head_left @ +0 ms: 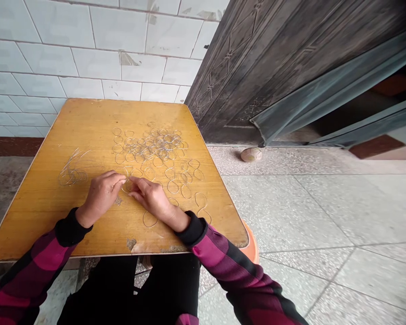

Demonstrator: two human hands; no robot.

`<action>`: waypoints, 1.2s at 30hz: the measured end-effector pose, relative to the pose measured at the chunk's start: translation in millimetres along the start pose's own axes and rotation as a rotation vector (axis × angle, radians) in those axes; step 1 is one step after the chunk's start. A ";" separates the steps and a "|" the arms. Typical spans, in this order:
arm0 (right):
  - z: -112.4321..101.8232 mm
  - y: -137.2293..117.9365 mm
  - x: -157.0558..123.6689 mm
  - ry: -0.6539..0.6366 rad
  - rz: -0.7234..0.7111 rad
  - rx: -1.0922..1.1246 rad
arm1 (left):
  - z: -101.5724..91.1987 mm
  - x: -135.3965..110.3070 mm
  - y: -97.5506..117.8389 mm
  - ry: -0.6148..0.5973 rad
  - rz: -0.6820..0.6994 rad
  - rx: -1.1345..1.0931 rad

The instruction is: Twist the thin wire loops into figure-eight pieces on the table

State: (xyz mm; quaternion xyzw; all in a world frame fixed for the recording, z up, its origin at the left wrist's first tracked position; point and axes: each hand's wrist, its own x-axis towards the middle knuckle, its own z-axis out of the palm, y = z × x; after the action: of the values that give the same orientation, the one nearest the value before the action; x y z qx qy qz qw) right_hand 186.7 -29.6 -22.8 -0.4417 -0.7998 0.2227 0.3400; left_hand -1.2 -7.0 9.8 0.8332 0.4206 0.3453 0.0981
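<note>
Over the middle of the wooden table (88, 119), my left hand (103, 192) and my right hand (154, 196) meet almost fingertip to fingertip. Both are closed in a pinch on a thin wire loop (127, 186) that shows between them. Beyond my hands lies a tangled pile of wire loops (159, 144), many bent like a figure eight. More such loops (186, 178) are scattered right of my right hand, and one (150, 219) lies partly under my right forearm. Left of my left hand rests a bundle of loose curved wires (73, 174).
A white tiled wall (118, 34) stands behind the table. To the right are a dark carved door (237, 67) and a blue-grey curtain (325, 85). A ball-like object (251, 155) sits on the floor near the door. An orange stool edge (252, 243) shows beneath the table's right corner.
</note>
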 end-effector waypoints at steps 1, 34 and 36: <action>-0.4 -0.1 0.3 0.001 0.004 0.014 | -0.1 0.2 0.2 0.001 0.004 0.000; -3.7 -7.8 3.6 0.125 0.401 0.898 | 2.4 2.3 11.3 -0.221 -0.756 -1.104; -5.5 -8.5 4.5 0.095 0.413 0.968 | 1.2 2.0 11.6 -0.221 -0.780 -1.174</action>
State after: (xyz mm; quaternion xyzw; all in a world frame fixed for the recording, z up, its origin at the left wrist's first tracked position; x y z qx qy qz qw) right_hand 184.3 -29.8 -12.0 -0.3920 -0.4856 0.6087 0.4899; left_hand 7.7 -12.6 15.2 0.4617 0.4204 0.3679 0.6890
